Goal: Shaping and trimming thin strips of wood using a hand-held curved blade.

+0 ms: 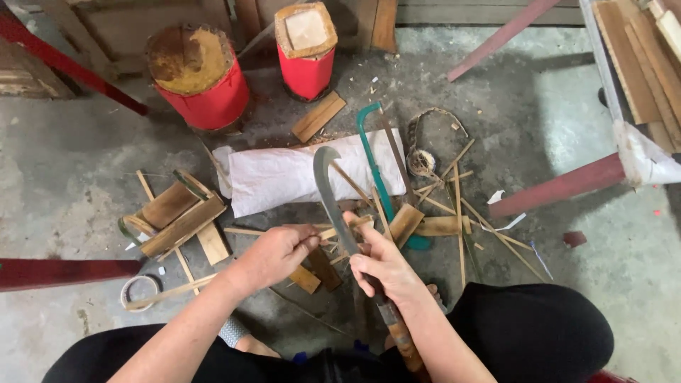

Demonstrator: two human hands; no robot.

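Note:
My right hand [383,266] grips the handle of a long curved billhook knife [328,186], whose hooked blade points away from me over the floor. My left hand [278,254] pinches a thin bamboo strip [339,228] that lies across the blade just above my right thumb. Both hands work low between my knees, over a litter of bamboo slivers and offcuts [454,213].
A white sack [277,177] lies on the concrete ahead, a green-framed saw [372,159] beside it. Two red-wrapped stumps [202,78] [306,50] stand behind. Wood blocks [181,220] and a tape roll [140,291] sit left. Red bars [560,188] and stacked boards [642,57] are right.

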